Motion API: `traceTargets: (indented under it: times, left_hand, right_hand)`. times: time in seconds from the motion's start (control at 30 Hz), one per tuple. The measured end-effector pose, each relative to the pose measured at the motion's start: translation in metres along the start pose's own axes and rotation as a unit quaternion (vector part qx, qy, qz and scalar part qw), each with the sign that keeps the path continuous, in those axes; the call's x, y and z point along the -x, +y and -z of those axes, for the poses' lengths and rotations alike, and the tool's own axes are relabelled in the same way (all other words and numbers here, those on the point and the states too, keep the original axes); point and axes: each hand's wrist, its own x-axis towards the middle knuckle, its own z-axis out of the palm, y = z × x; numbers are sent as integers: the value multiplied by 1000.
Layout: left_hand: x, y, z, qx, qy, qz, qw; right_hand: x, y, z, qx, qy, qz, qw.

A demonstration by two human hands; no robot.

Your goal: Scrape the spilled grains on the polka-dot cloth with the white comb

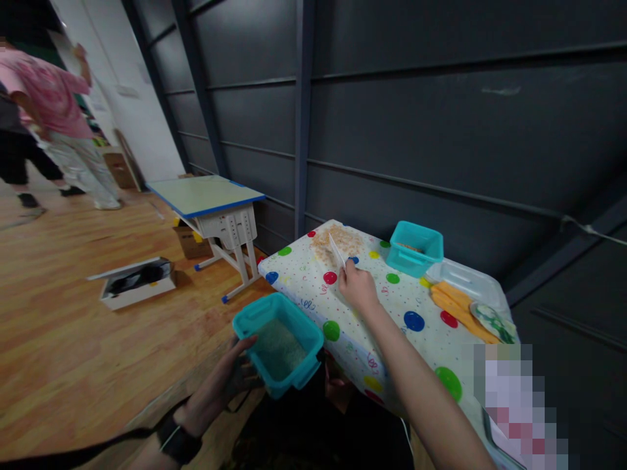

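1. Left grip (230,375): fingers curl around the near end of a teal bin (295,384) and clasp its wall. A dark watch (179,440) sits on the wrist.
2. Teal bin: held in the air just beside the counter's (392,300) left edge, lower than its top, tilted a little. Pale grains (279,349) cover its floor. Whether it touches the counter cannot be told.
3. Right grip (359,287): stretched out over the counter, fingertips pinching the lower end of a white card (337,251).
4. Card: stands on edge, slanted, its far end at the near side of a grain pile (337,238) spread on the counter's far corner.
5. Counter: covered by a white cloth with red, blue, green and yellow dots. The small squiggles between the dots are too small to read.
6. Second bin (416,251): teal, on the counter to the right of the pile, near the dark wall.
7. Clear lid (465,277), orange strips (453,301) and a green-white disc (492,321): grouped on the counter's right side, the disc lying on the strips.
8. Background: a blue-edged desk (206,194), an open box (137,284) on the wooden floor, and a person in pink (49,98), well apart from the counter.
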Motion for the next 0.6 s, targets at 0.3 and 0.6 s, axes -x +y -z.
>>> traceTargets:
  times: [0.3,0.6]
  left_hand:
    - [-3,-2,1,7,7,7,1000]
    - [-3,-1,1,-1,6,6,1000]
  right_hand:
    - [2,-4,3,1,-6,11,1000]
    - [10,-18,5,-3,-34,52,998]
